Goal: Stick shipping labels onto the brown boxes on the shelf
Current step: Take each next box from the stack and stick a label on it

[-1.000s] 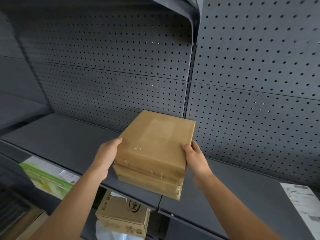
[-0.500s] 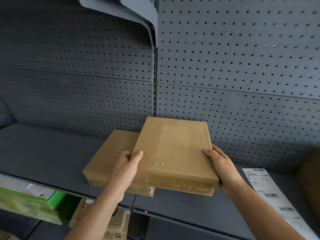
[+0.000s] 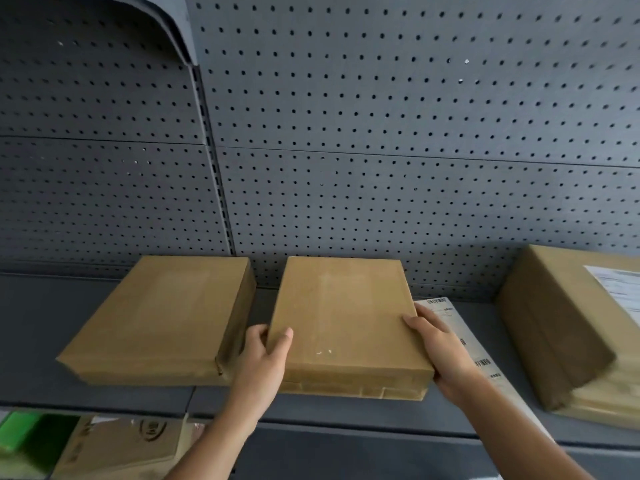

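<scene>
A flat brown box [image 3: 343, 317] lies on the grey shelf [image 3: 41, 327] in the middle. My left hand [image 3: 265, 355] grips its near left edge, thumb on top. My right hand [image 3: 440, 348] grips its near right edge. A second bare brown box [image 3: 162, 313] lies just to the left, a narrow gap between them. At the right stands a thicker brown box [image 3: 554, 320] with a white label [image 3: 616, 289] on its top. A strip of white shipping labels [image 3: 464, 337] lies on the shelf under my right hand.
A grey pegboard wall [image 3: 381, 133] backs the shelf. On the lower shelf sit a printed cardboard box [image 3: 128, 441] and a green package [image 3: 17, 434]. An upper shelf bracket [image 3: 166, 26] hangs at top left.
The top box has come off the other one and moved right; it now lies on the shelf beside it. The view shifted right, revealing the labelled box.
</scene>
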`<state>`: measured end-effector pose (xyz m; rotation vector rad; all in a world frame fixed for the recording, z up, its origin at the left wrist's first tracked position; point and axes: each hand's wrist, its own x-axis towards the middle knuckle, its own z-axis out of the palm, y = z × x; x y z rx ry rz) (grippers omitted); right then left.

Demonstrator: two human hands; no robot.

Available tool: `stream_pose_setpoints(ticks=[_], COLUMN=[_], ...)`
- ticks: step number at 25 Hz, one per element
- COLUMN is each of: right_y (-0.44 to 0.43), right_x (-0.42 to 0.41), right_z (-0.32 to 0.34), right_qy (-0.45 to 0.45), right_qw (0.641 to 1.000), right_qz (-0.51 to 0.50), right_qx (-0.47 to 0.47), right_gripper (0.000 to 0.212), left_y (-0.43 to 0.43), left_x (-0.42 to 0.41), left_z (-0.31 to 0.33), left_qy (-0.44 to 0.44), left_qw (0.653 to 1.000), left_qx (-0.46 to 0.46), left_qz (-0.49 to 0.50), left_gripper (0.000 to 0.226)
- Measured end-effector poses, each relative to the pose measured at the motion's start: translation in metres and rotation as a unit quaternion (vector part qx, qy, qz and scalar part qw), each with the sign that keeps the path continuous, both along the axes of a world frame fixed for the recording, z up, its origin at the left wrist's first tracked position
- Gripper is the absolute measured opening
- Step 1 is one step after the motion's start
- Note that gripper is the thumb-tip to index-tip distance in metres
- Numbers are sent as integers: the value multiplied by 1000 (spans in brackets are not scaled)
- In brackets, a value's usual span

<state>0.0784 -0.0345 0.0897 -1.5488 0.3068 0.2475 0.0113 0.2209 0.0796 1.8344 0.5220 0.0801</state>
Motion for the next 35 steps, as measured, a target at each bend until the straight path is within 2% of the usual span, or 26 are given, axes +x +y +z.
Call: stream_pose_setpoints(ticks=[9, 12, 14, 18, 22, 25, 26, 29, 31, 33, 35], right_y=[-3, -11, -22, -73, -132, -161, -166, -174, -176, -178, -180], right_x=[5, 7, 6, -5, -27, -45, -50, -62, -67, -68, -67], right_z=[-35, -41, -43, -38, -43, -55, -58, -66, -69, -69, -69], right_qy=[-4, -21, -33, -91, -127, -115, -94, -18, -4, -28, -72], right_qw=[999, 997, 998, 985, 949, 901, 883, 848, 816, 784, 768], right_qz=[39, 68, 53, 13, 11, 74, 114, 228, 273, 283, 268], right_qx=[19, 13, -28, -143, -289, -413, -446, -477, -510, -553, -577], right_gripper=[20, 34, 49, 45, 36, 37, 43, 81, 98, 99, 86], left_y=[-1, 0, 1, -18, -67, -109, -122, -158, -174, -183, -186], left_x=[-1, 0, 0, 4, 21, 38, 42, 54, 59, 64, 66], left_z=[-22, -23, -22, 5, 27, 24, 22, 10, 3, -4, -10], left_qy=[31, 30, 16, -78, -142, -188, -192, -191, -196, -196, -193], left_qw=[999, 999, 996, 957, 929, 897, 890, 874, 867, 865, 869], left_qx=[12, 31, 87, 272, 304, 302, 296, 270, 246, 227, 213], left_qz=[-1, -9, -20, -67, -156, -262, -289, -357, -386, -402, -403], left_gripper=[47, 51, 56, 55, 45, 37, 35, 31, 28, 26, 23])
